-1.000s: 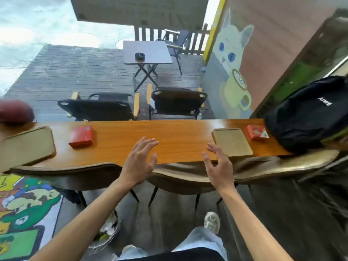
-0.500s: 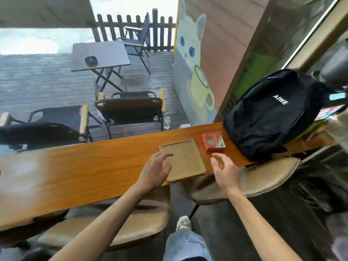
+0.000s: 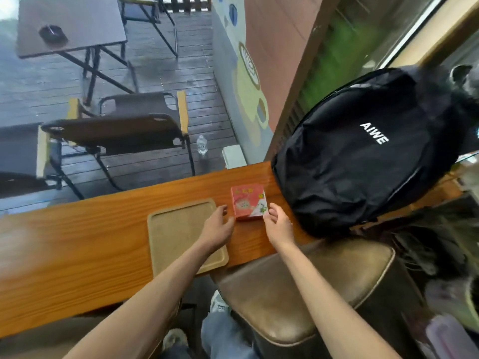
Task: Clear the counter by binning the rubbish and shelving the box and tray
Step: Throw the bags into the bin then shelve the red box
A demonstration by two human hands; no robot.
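Near the middle of the frame, a small red box [image 3: 248, 202] is lying flat on the wooden counter [image 3: 77, 242], and both hands are closing in on it from either side. The left hand [image 3: 217, 229] is reaching over the right edge of the tan tray [image 3: 178, 237], its fingers spread loosely and its fingertips sitting just beside the box's left edge; whether they are actually touching the box cannot be told. The right hand [image 3: 278, 224] is coming in from the lower right, fingers loosely curled, with its fingertips meeting the box's near right corner. Neither hand is clenching anything, and the box is lying on the counter, not lifted.

The tray is lying flat on the counter just left of the box, its near corner overhanging the counter's front edge. Right of the box, a black backpack [image 3: 363, 161] is filling the right half of the frame, resting on the counter's end. A brown padded stool [image 3: 305, 294] is standing below the counter under the right forearm.
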